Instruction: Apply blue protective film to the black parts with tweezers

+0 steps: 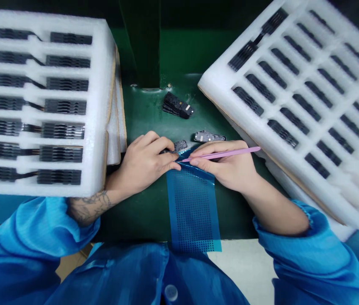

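Note:
My left hand [149, 163] is closed, its fingers around the near end of a small black electronic part [180, 146]. Its thumb and forefinger meet at the upper left edge of a blue film sheet [195, 203] dotted with rows of tiny dark pieces. In my right hand [233, 169] is a pair of pink tweezers [230, 153], held like a pen. The tweezers' tips point left, at the lifted film edge beside my left fingertips. Exactly what they pinch is too small to tell. Just beyond my right hand lies another black electronic part [209, 136].
A stack of similar black parts [178, 105] lies farther back on the green table [141, 123]. White foam trays [98, 106] filled with black parts are piled at the left. More foam trays [217, 80] stand at an angle on the right, close to my forearm.

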`<state>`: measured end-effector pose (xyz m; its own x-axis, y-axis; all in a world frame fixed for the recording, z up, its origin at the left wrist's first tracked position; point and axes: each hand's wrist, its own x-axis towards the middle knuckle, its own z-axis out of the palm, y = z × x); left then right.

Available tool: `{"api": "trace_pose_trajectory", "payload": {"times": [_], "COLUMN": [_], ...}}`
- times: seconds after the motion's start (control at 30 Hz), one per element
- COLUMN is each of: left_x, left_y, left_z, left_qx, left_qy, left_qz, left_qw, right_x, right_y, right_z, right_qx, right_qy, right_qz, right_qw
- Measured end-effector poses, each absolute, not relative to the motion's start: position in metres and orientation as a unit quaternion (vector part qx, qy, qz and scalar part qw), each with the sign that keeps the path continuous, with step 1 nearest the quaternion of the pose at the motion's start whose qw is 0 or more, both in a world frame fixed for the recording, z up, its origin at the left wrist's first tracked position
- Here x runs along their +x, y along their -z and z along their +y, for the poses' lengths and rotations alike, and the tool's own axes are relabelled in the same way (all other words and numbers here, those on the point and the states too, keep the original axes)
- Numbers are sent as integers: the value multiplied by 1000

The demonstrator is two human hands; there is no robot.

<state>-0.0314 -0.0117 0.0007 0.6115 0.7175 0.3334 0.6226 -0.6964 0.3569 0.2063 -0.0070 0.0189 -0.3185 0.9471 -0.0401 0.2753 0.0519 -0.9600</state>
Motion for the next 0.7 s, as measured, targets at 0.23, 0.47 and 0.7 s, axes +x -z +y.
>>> {"api": "trace_pose_trajectory", "payload": {"times": [0.23, 0.47, 0.7], "left_x": [-31, -32, -30], "left_y": [0, -2, -7], "left_z": [-12, -13, -17], "left_qx": [891, 894, 880], "left_qy": [-237, -220, -210], "left_qz": [374, 376, 417], "left_qw": [102, 108, 88], "right_x": [204, 204, 209], "right_y": [-20, -20, -15], "right_z": [-7, -7, -3], "right_qx": [-478, -508, -532], "right_qy": [-497, -500, -507], "right_qz": [-640, -601, -569], "right_qw": [338, 363, 369]}}
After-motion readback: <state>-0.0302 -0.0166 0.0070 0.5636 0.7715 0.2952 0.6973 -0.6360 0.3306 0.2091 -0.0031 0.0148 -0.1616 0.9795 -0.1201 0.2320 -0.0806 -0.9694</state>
